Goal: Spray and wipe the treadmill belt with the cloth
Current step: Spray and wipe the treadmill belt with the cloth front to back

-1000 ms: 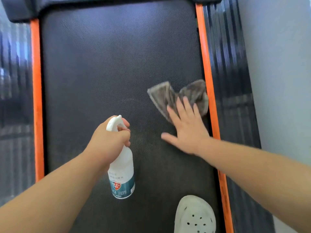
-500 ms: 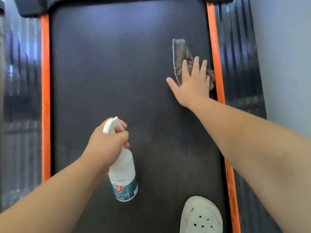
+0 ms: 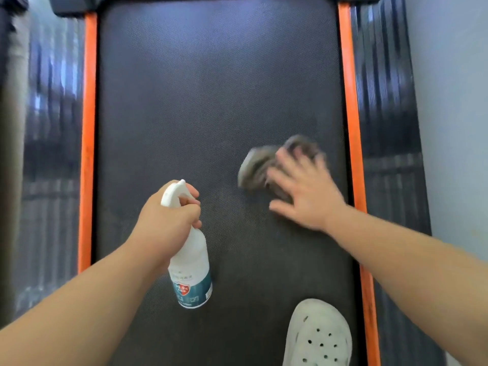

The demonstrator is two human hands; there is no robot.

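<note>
— Below the head camera, what is the surface?

— A black, finely textured treadmill belt (image 3: 211, 101). It runs straight away from the person, and an orange strip (image 3: 88, 128) edges it on each side. Outside those lie glossy black ribbed side rails (image 3: 383, 101), and a dark cover (image 3: 74, 6) crosses the far end.

— And the room?

— A pale plain wall (image 3: 454, 101) stands close along the right rail. A white perforated clog (image 3: 317, 336) stands on the near right part of the belt, toe pointing away.

— Where is the cloth?

— The grey crumpled cloth (image 3: 253, 167) lies on the right half of the belt, about midway along, near the right orange strip but clear of it. It is blurred. Its longer side seems to run across the belt, rising slightly to the right.

— The hands?

— The right hand (image 3: 303, 191) lies flat with fingers spread, pressing on the cloth's near part, thumb out to the left over the bare belt. The left hand (image 3: 166, 223) is wrapped round the neck of a white plastic spray bottle with a teal label (image 3: 191, 260), one finger at the trigger.

— Which way does the bottle point?

— Its long axis follows the belt's length, with the nozzle head away from the person and the base nearer and a little to the right. I cannot tell whether the base touches the belt.
</note>
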